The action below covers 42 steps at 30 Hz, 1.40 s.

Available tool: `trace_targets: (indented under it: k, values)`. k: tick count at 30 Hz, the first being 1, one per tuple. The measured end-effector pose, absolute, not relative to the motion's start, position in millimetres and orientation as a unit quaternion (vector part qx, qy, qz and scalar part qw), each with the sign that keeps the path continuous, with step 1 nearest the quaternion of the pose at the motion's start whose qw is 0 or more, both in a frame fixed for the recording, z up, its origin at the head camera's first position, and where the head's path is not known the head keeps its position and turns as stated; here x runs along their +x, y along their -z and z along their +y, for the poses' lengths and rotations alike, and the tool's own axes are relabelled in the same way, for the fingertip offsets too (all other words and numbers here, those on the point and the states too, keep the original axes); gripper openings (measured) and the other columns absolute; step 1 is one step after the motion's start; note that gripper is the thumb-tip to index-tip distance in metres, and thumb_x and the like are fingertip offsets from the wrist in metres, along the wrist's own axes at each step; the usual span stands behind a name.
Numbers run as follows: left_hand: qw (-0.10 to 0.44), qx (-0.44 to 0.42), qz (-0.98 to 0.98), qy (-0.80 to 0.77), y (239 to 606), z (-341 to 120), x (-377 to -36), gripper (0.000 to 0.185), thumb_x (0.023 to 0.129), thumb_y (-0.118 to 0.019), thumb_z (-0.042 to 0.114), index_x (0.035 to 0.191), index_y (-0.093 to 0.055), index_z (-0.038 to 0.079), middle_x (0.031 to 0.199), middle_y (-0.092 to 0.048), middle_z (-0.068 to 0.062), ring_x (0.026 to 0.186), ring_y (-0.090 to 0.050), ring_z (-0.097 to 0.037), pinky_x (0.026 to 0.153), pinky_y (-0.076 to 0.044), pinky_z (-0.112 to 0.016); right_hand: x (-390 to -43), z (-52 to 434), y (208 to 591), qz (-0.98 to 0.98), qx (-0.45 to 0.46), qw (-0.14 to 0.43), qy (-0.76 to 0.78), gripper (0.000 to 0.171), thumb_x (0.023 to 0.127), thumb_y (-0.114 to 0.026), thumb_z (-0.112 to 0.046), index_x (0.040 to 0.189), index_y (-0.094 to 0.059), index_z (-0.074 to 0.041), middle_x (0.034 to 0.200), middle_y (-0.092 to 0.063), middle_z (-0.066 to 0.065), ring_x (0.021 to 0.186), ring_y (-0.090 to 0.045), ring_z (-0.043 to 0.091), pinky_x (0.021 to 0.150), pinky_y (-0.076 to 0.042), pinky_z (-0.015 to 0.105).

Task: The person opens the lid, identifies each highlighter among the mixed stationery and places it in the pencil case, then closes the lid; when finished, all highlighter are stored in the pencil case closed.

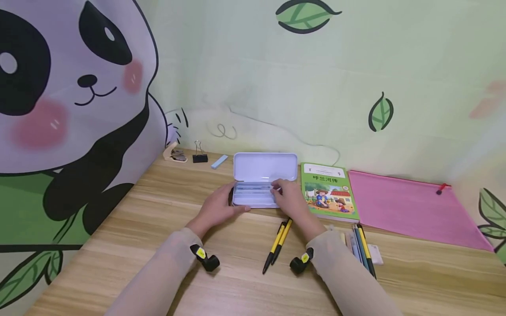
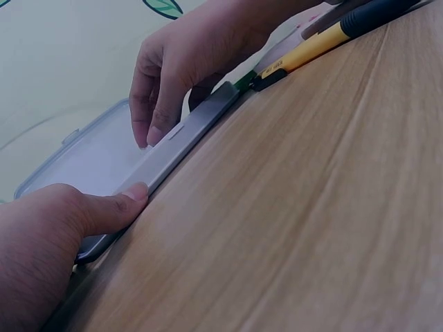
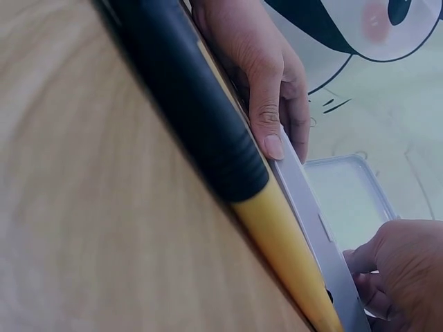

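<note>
An open pale pencil case (image 1: pixel 253 202) sits on the table with its lid (image 1: pixel 265 166) tilted back. My left hand (image 1: pixel 217 204) grips the left end, its thumb lying along the front edge. From the right, my right hand (image 1: pixel 290 197) reaches over the case with bent fingers, their tips down at its inside. A small white bit shows at those fingertips in the left wrist view, but what they touch is hidden. Light bluish strips (image 1: pixel 251 189) lie across the interior. Two yellow-and-black pens (image 1: pixel 278 243) lie in front, near the right forearm.
At the back left are a stapler (image 1: pixel 174 153), a black binder clip (image 1: pixel 200 157) and a blue stick-like piece (image 1: pixel 219 161). Right of the case lie a green book (image 1: pixel 330 193) and a pink zip pouch (image 1: pixel 407 206). Several pens (image 1: pixel 365 250) and a white eraser-like block (image 1: pixel 375 254) lie beside the right sleeve.
</note>
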<state>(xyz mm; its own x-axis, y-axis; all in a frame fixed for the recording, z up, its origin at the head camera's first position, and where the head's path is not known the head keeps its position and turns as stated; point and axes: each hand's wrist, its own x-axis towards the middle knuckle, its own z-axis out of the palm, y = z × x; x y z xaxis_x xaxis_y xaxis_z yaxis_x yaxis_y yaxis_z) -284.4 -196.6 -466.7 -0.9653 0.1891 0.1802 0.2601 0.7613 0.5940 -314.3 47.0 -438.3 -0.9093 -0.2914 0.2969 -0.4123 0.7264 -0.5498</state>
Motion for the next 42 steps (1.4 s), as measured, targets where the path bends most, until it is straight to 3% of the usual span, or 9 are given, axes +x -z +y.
trace_targets:
  k: [5, 10, 19, 26, 31, 35, 42]
  values:
    - [0.057, -0.124, -0.934, 0.329, 470, -195, -284, 0.098, 0.080, -0.076, 0.061, 0.155, -0.038, 0.011, 0.153, -0.046, -0.013, 0.139, -0.044, -0.034, 0.115, -0.034, -0.052, -312, 49, 436, -0.921, 0.192, 0.096, -0.325, 0.022, 0.098, -0.065, -0.016, 0.113, -0.071, -0.001, 0.106, -0.073, 0.012, 0.091, -0.068, 0.024, 0.080, -0.058, 0.038]
    - [0.054, -0.119, -0.934, 0.331, 474, -195, -281, 0.096, 0.081, -0.077, 0.059, 0.154, -0.038, 0.010, 0.152, -0.047, -0.012, 0.138, -0.045, -0.033, 0.115, -0.035, -0.052, -300, 50, 421, -0.904, 0.253, 0.092, -0.332, 0.025, 0.099, -0.064, -0.021, 0.114, -0.072, -0.002, 0.111, -0.072, 0.012, 0.096, -0.067, 0.025, 0.081, -0.058, 0.039]
    - [0.049, -0.111, -0.938, 0.326, 474, -194, -282, 0.098, 0.080, -0.076, 0.061, 0.155, -0.037, 0.012, 0.153, -0.046, -0.011, 0.139, -0.043, -0.033, 0.115, -0.034, -0.052, -267, 97, 386, -0.859, 0.388, 0.075, -0.326, 0.024, 0.100, -0.063, -0.029, 0.118, -0.072, -0.016, 0.123, -0.069, -0.002, 0.123, -0.058, 0.021, 0.105, -0.046, 0.047]
    - [0.050, -0.113, -0.934, 0.334, 469, -196, -283, 0.098, 0.080, -0.078, 0.060, 0.155, -0.037, 0.012, 0.153, -0.045, -0.013, 0.140, -0.042, -0.034, 0.116, -0.032, -0.054, -244, 170, 415, -0.842, 0.425, 0.025, -0.331, 0.025, 0.097, -0.066, -0.012, 0.121, -0.069, -0.014, 0.123, -0.068, 0.000, 0.118, -0.061, 0.018, 0.098, -0.052, 0.045]
    - [0.047, -0.113, -0.936, 0.329, 466, -198, -284, 0.099, 0.080, -0.077, 0.060, 0.156, -0.035, 0.011, 0.154, -0.043, -0.014, 0.141, -0.040, -0.036, 0.116, -0.032, -0.054, -238, 196, 447, -0.837, 0.434, 0.047, -0.329, 0.033, 0.088, -0.067, 0.001, 0.118, -0.070, -0.013, 0.117, -0.070, -0.002, 0.111, -0.064, 0.018, 0.095, -0.052, 0.040]
    - [0.052, -0.122, -0.936, 0.327, 465, -198, -285, 0.098, 0.081, -0.077, 0.059, 0.156, -0.036, 0.011, 0.154, -0.044, -0.014, 0.140, -0.041, -0.036, 0.115, -0.032, -0.054, -240, 196, 457, -0.848, 0.418, 0.063, -0.320, 0.035, 0.085, -0.067, -0.001, 0.114, -0.071, -0.020, 0.115, -0.068, -0.009, 0.111, -0.061, 0.015, 0.096, -0.051, 0.042]
    - [0.045, -0.121, -0.935, 0.331, 466, -195, -283, 0.098, 0.082, -0.076, 0.059, 0.156, -0.034, 0.010, 0.155, -0.042, -0.015, 0.141, -0.040, -0.036, 0.116, -0.031, -0.055, -236, 196, 457, -0.857, 0.401, 0.040, -0.320, 0.033, 0.084, -0.068, -0.003, 0.109, -0.071, -0.025, 0.114, -0.065, -0.013, 0.111, -0.060, 0.013, 0.095, -0.051, 0.046]
